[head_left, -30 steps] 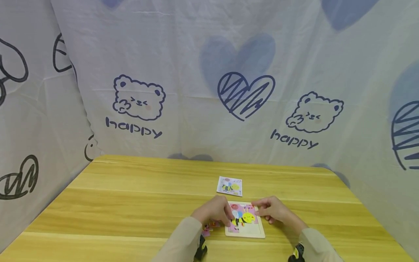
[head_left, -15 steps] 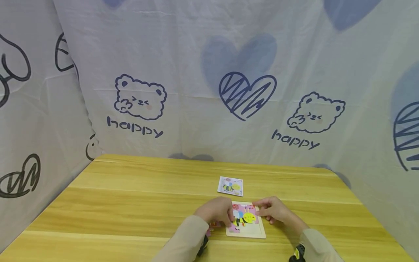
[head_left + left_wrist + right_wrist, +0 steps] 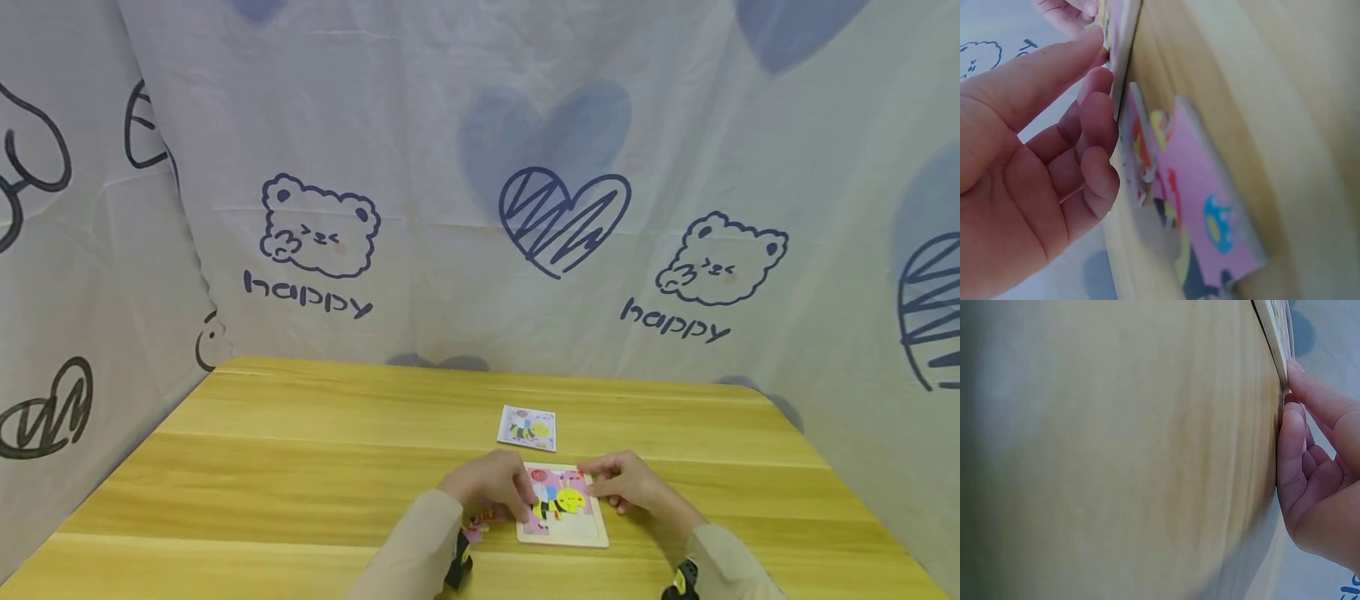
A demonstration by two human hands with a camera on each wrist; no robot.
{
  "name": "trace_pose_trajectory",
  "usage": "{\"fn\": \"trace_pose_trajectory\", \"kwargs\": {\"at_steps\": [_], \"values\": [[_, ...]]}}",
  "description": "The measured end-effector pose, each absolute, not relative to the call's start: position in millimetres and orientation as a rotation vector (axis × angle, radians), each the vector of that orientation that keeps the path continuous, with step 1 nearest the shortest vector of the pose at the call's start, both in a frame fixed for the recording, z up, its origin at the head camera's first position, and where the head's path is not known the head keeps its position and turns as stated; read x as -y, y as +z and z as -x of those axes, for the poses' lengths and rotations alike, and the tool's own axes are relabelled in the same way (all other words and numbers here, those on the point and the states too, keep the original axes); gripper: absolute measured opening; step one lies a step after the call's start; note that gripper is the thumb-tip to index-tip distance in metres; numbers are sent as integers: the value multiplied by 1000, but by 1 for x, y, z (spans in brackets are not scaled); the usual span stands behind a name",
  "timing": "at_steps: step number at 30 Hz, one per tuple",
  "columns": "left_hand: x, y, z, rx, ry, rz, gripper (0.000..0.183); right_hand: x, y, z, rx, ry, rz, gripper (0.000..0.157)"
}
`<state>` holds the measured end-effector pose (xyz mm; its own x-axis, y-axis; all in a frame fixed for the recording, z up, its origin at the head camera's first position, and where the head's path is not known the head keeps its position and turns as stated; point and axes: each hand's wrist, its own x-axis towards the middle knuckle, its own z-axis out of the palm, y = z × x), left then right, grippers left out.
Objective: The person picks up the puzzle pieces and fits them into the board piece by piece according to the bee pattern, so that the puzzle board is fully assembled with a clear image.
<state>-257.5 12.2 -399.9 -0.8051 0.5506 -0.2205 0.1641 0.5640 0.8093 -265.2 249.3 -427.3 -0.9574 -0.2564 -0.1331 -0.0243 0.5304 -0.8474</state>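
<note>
A square wooden jigsaw tray [image 3: 564,539] lies on the table, with a bee picture [image 3: 558,500] filling its upper and left parts. Its lower right shows bare wood. My left hand [image 3: 491,482] reaches over the tray's left side, thumb and fingertips at the pieces there; I cannot tell whether they pinch one. In the left wrist view the thumb [image 3: 1041,78] is straight and the other fingers are curled beside the rim. My right hand [image 3: 626,482] holds the tray's upper right side between thumb and fingers. Loose jigsaw pieces [image 3: 1204,206] lie beneath my left wrist.
A small card [image 3: 527,428] with the same bee picture lies behind the tray. The wooden table [image 3: 300,467] extends to both sides. White cloth [image 3: 435,275] printed with bears and hearts hangs behind it and at the left and right.
My left hand has shifted slightly right over the tray's left edge and then back. The right hand and tray stay in place.
</note>
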Motion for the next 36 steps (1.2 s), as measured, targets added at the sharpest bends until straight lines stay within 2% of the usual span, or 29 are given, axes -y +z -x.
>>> {"fn": "trace_pose_trajectory", "kwargs": {"at_steps": [10,18,36], "values": [[1,-395,265,-2420,1149,-764,4,-249,-427,264,-2537,-1388,238,36],[18,-397,267,-2432,1195,-819,9,-249,-429,266,-2538,-1377,214,36],[52,-395,252,-2462,1225,-829,9,-248,-429,265,-2552,-1382,176,35]]}}
